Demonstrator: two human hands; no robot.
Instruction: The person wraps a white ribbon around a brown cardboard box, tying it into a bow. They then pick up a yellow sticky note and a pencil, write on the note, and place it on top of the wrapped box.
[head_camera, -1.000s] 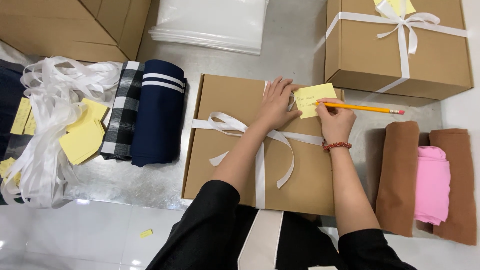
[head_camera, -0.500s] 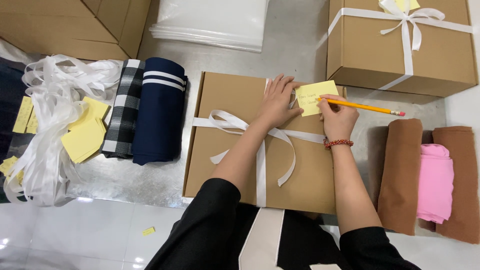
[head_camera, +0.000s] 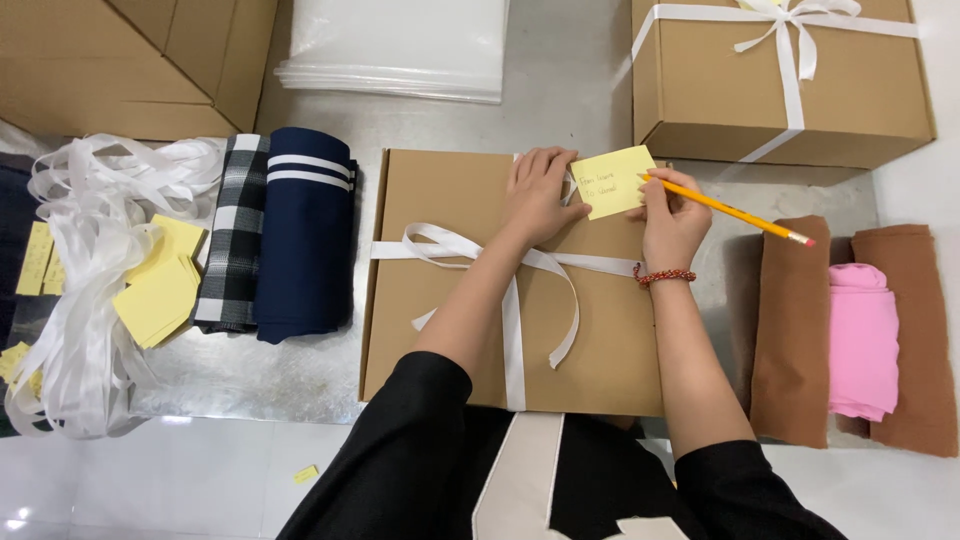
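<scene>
Diagonally, the pencil (head_camera: 735, 212) slants, tip on the yellow note (head_camera: 612, 182), eraser lower right.

Head view, looking down. A flat brown box (head_camera: 470, 300) tied with a white ribbon (head_camera: 510, 300) serves as landmark. On its top far-right corner lies a yellow sticky note (head_camera: 612, 182) bearing handwriting. The left hand (head_camera: 540, 195) rests flat on the box lid just left of the note; the right hand (head_camera: 672, 215), wearing a red bead bracelet (head_camera: 662, 275), grips a yellow pencil (head_camera: 735, 212) with its tip at the note's right edge. Left of the box: a navy folded cloth (head_camera: 305, 235) and a checked cloth (head_camera: 232, 240). Right of it: brown cloth (head_camera: 790, 330) and pink cloth (head_camera: 862, 340).
</scene>
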